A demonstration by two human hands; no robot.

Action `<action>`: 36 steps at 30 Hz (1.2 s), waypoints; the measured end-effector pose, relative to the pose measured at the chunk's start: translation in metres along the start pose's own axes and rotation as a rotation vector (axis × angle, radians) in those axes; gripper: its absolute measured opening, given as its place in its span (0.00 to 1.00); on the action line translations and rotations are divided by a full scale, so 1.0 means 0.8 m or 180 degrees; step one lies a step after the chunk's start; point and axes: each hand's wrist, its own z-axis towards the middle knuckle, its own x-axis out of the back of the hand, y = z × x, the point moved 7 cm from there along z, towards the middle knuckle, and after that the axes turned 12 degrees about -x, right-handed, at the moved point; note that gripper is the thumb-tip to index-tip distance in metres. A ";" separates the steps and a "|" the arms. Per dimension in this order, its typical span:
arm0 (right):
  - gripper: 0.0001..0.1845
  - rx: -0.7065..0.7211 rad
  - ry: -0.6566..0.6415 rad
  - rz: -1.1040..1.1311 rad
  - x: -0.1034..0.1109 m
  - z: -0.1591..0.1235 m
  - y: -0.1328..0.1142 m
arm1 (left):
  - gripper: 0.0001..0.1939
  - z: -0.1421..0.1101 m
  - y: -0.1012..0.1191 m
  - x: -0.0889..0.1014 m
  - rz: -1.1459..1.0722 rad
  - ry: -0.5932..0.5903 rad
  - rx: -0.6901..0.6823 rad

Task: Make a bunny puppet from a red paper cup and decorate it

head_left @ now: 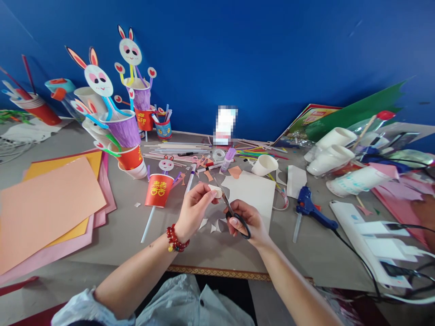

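Between the thumb and fingers of my left hand [198, 204] is a small white piece of paper [215, 190], partly covered by the fingertips. My right hand [249, 220] grips black-handled scissors [229, 204], whose blades reach up to the paper's right edge. Under and behind the scissors lies a white sheet of paper [256, 194] with curved bites along its left side. White paper offcuts [216, 225] lie on the table below my hands. To the left stands a red paper cup [158, 190] with a small rabbit face on top.
Stacked coloured paper [50, 199] covers the left side. Taller rabbit cup figures [123, 129] stand behind it. On the right are a blue glue gun [314, 209], a white power strip [367, 244] with cables, and white paper cups [331, 158]. A blue wall [288, 59] rises behind.
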 end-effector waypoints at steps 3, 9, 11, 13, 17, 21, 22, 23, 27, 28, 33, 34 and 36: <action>0.24 -0.0005 0.0019 -0.0040 0.001 0.000 -0.001 | 0.13 0.000 0.001 0.000 -0.0011 0.0005 0.0006; 0.25 -0.0006 0.0026 -0.0109 0.002 0.001 -0.001 | 0.13 0.001 0.002 0.002 0.0040 0.0011 0.0015; 0.25 -0.0005 0.0022 -0.0113 0.002 0.001 0.000 | 0.13 0.001 0.001 0.003 0.0027 0.0004 0.0013; 0.25 -0.0014 0.0032 -0.0109 0.003 0.001 0.000 | 0.12 0.001 0.000 0.003 0.0003 -0.0002 0.0001; 0.25 -0.0008 0.0034 -0.0102 0.003 0.000 0.001 | 0.11 0.001 -0.002 0.005 -0.0048 0.0047 0.0003; 0.24 -0.0010 0.0038 -0.0121 0.002 0.000 -0.001 | 0.11 0.002 -0.001 0.006 -0.0054 0.0070 0.0016; 0.24 -0.0020 0.0041 -0.0129 0.002 0.000 -0.001 | 0.11 0.003 0.000 0.006 -0.0052 0.0072 0.0013; 0.24 -0.0026 0.0043 -0.0135 0.002 0.000 -0.001 | 0.11 0.003 0.000 0.006 -0.0052 0.0072 0.0008; 0.24 -0.0009 0.0040 -0.0129 0.002 0.000 -0.001 | 0.10 0.004 0.002 0.006 -0.0060 0.0051 -0.0024; 0.24 -0.0011 0.0038 -0.0128 0.002 0.000 -0.001 | 0.10 0.004 0.002 0.007 -0.0064 0.0048 -0.0035; 0.24 -0.0037 0.0065 -0.0186 0.004 0.000 0.000 | 0.09 0.005 0.002 0.007 -0.0040 0.0054 -0.0066; 0.25 -0.0032 0.0064 -0.0194 0.004 0.000 0.000 | 0.09 0.005 0.002 0.008 -0.0029 0.0053 -0.0074; 0.25 -0.0015 0.0057 -0.0205 0.004 0.000 -0.001 | 0.09 0.005 0.002 0.008 -0.0019 0.0047 -0.0096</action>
